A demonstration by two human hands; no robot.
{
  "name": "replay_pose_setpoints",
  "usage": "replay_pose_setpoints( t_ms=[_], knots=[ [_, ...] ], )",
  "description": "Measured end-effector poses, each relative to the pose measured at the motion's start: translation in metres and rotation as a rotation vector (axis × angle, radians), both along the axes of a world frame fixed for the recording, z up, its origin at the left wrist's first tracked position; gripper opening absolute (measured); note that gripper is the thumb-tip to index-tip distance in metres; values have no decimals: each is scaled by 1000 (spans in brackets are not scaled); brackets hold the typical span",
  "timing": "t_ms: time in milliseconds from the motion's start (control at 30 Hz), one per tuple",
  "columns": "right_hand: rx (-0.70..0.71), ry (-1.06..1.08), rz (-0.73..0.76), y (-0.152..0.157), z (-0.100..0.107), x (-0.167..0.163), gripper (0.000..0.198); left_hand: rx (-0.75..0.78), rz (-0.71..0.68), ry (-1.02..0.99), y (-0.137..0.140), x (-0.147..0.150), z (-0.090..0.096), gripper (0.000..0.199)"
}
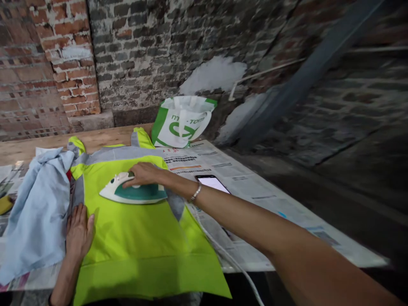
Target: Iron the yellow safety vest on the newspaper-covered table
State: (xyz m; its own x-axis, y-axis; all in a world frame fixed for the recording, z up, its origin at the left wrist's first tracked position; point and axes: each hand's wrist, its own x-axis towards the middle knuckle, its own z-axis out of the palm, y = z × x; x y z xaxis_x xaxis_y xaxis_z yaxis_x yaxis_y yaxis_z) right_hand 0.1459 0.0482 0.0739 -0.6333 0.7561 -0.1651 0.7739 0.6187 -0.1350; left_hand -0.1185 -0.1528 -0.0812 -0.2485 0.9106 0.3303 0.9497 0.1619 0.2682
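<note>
A bright yellow garment with grey bands [127, 238] lies spread over the table, its lower hem hanging past the front edge. On its upper middle rests a white and green clothes iron [140, 194], tip pointing left. My right hand [145, 173] is wrapped round the iron's handle. My left hand [79, 231] lies flat at the garment's left edge, fingers stretched out, holding nothing. Beside it on the left is a crumpled light blue cloth [43, 204]. From the iron's rear side a white cord [223, 250] runs down over the table's front edge.
Newspaper sheets [255, 199] cover the table. A phone with a lit screen [213, 183] lies right of the garment, partly behind my forearm. At the back stands a white and green bag [185, 123]. A yellow object [5, 205] sits at the far left. Brick walls [143, 55] rise behind.
</note>
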Motion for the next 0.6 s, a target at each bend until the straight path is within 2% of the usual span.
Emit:
replay_pose_setpoints(
  t_ms=[200, 333, 467, 600],
  knots=[
    [61, 55, -155, 83, -11, -22, 72, 36, 4, 75, -4, 5, -5, 64],
    [79, 88, -231, 118, -15, -32, 74, 38, 8, 93, -6, 7, -6, 61],
    [22, 92, -226, 124, -14, -31, 73, 18, 2, 87, -6, 6, -4, 61],
    [-98, 57, -89, 92, -8, -21, 68, 0, -2, 55, -4, 4, -2, 60]
  ],
)
